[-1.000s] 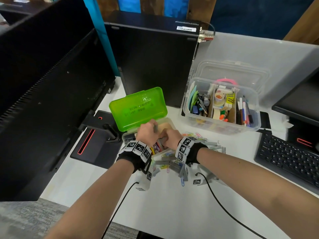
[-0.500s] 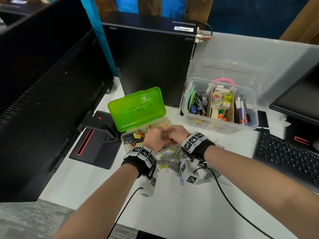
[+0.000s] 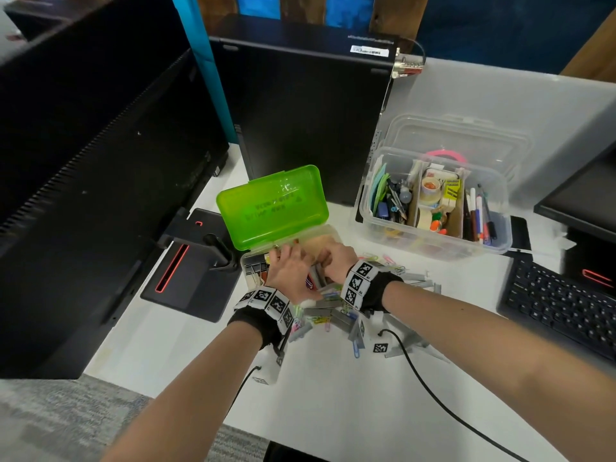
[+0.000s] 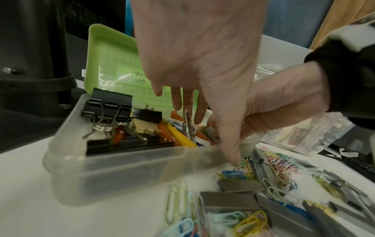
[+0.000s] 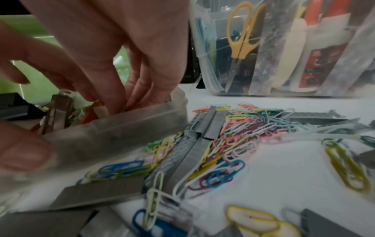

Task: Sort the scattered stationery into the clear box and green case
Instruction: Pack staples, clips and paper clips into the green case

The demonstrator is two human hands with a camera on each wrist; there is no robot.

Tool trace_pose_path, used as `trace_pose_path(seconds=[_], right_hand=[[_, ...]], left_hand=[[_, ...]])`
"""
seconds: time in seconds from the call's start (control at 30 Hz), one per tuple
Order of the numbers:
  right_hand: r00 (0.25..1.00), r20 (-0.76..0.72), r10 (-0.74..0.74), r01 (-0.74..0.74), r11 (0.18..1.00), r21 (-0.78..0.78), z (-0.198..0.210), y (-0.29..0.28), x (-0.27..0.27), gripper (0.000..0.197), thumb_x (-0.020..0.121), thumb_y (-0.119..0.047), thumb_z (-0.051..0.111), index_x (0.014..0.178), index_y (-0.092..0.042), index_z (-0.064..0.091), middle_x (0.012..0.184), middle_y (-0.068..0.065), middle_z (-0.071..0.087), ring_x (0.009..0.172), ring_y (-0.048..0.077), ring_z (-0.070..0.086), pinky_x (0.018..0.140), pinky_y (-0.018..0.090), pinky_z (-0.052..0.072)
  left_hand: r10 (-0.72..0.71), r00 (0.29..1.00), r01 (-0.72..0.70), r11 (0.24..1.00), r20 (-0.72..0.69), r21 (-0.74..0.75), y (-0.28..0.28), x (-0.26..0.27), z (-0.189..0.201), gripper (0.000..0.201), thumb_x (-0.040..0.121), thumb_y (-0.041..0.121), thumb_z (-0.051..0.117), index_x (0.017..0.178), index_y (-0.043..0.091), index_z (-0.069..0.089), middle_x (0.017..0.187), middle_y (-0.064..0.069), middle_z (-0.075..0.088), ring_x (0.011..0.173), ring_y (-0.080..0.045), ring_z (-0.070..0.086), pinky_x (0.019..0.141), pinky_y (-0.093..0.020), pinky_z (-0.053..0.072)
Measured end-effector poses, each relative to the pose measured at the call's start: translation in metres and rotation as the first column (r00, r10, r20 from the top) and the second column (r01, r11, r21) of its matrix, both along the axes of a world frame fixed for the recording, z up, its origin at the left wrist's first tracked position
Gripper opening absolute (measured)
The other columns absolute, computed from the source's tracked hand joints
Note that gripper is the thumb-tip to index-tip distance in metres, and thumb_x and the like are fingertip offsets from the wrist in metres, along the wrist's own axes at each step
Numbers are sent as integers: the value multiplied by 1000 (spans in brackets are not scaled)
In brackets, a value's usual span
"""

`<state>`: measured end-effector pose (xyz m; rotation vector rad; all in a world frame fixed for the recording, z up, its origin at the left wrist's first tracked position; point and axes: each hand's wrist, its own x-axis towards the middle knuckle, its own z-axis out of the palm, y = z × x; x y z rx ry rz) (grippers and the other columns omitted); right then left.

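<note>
I'm at a white desk (image 3: 350, 395). My left hand (image 3: 288, 270) spreads relaxed fingers over the open green case (image 3: 271, 203); my right hand (image 3: 336, 263) dips curled fingers inside, grip unclear. Paper clips (image 5: 239, 128) and staple strips (image 5: 190, 157) lie scattered beside it. The clear box (image 3: 433, 241) stands right; a black computer tower (image 3: 300, 118) stands behind.

- Even, bright indoor light overhead; shadows on the white desk (image 3: 333, 395) stay soft.
- Glare glints on the green case (image 3: 271, 201) lid.
- Head view bends straight edges near the borders.
- Both wrist views smear: the near case wall and the left hand (image 4: 194, 52) look blurred, and paper clips (image 5: 243, 128) go soft towards the edges.
</note>
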<state>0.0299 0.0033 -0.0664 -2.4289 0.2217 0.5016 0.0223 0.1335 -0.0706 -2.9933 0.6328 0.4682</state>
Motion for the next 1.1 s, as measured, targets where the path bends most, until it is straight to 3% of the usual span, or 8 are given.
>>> trace_pose_path(seconds=[0.1, 0.3, 0.67, 0.8, 0.9, 1.0, 1.07, 1.1], right_hand=[[999, 37, 29, -28, 999, -33, -3, 2, 0, 25, 81, 4, 52, 93, -7, 70, 102, 12, 68, 97, 33, 61, 82, 37, 51], [995, 41, 95, -85, 978, -189, -7, 1, -8, 27, 87, -4, 55, 110, -14, 64, 113, 12, 65, 107, 32, 57, 84, 34, 46], [994, 64, 92, -91, 996, -22, -1, -10, -13, 31, 89, -5, 46, 107, -13, 70, 106, 15, 68, 101, 34, 59, 88, 36, 50], [986, 137, -90, 76, 991, 109, 15, -37, -15, 23, 86, -6, 52, 98, -13, 70, 91, 9, 68, 83, 24, 62, 74, 28, 50], [971, 123, -203, 183, 971, 154, 19, -71, -25, 19, 86, -7, 55, 100, -14, 66, 84, 4, 62, 78, 20, 59, 72, 28, 49], [954, 31, -297, 289, 945, 155, 12, -97, -45, 11, 86, -10, 59, 89, -20, 62, 86, 5, 64, 74, 20, 61, 62, 29, 52], [971, -36, -238, 240, 960, 140, 6, -103, -62, 14, 85, -6, 60, 87, -20, 62, 88, 5, 65, 69, 15, 59, 49, 17, 44], [982, -74, -175, 184, 974, 132, 5, -102, -72, 17, 83, -3, 60, 89, -18, 64, 88, 3, 64, 69, 13, 57, 49, 14, 41]], left_hand=[[5, 1000, -5, 1000, 3, 1, 0, 0, 1, 82, 69, 74, 58, 131, 21, 48, 135, -8, 38, 125, -27, 30, 107, -47, 20], [-1, 1000, 1, 1000, -16, 1, -1, 2, 2, 79, 69, 66, 67, 132, 22, 47, 135, -7, 37, 127, -27, 29, 108, -48, 20], [-24, 999, 25, 997, -21, 70, -6, 1, 5, 81, 70, 66, 64, 134, 21, 45, 139, -10, 34, 131, -29, 27, 109, -49, 19], [-91, 994, 91, 996, 61, 7, -16, -6, 12, 71, 83, 69, 47, 137, 22, 41, 131, -8, 39, 125, -27, 32, 107, -47, 23], [-187, 979, 196, 971, 77, -136, -30, -16, 17, 44, 98, 39, 41, 136, 17, 41, 133, -9, 42, 121, -27, 40, 106, -45, 33], [-273, 962, 259, 924, -11, -281, -49, -31, 14, 26, 96, 17, 43, 121, 12, 48, 123, -9, 47, 102, -27, 56, 84, -41, 51], [-352, 933, 315, 900, -74, -302, -60, -41, 13, 20, 94, 11, 44, 113, 11, 51, 111, -7, 52, 97, -24, 58, 79, -37, 52], [-379, 919, 337, 898, -107, -284, -64, -46, 11, 20, 93, 10, 46, 112, 12, 52, 110, -7, 54, 98, -23, 58, 81, -35, 52]])
